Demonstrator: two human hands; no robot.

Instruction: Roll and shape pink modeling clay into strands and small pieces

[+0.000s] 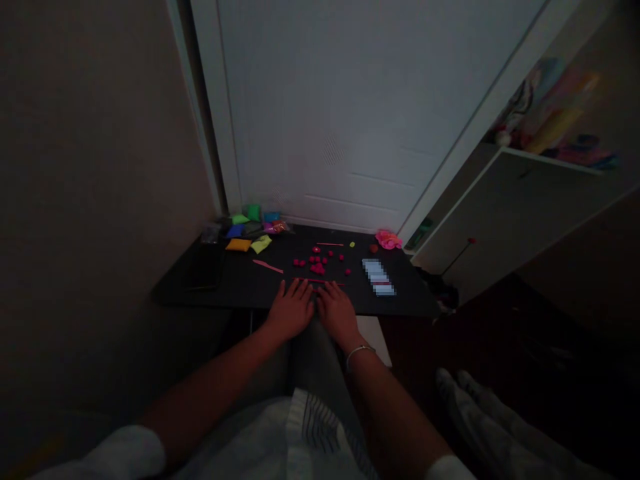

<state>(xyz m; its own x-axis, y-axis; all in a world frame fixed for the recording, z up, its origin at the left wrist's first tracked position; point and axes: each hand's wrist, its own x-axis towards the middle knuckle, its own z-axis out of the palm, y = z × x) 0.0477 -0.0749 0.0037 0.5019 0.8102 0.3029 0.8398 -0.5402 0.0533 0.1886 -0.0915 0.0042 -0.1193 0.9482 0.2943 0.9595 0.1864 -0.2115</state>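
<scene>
My left hand (293, 308) and my right hand (336, 311) lie flat side by side on the near edge of a small black table (225, 283), fingers stretched out and holding nothing. A bracelet circles my right wrist. Just beyond my fingertips lies a thin red strip of clay (320, 282). Behind it sit several small red clay balls and lumps (318, 265). A pink stick-like tool (268, 267) lies left of them.
Small bags of coloured clay (250, 230) are piled at the table's back left. A pink clay shape (388, 239) sits at the back right, a blurred flat object (379, 277) in front of it. A white door stands behind, a white cabinet (505, 213) to the right.
</scene>
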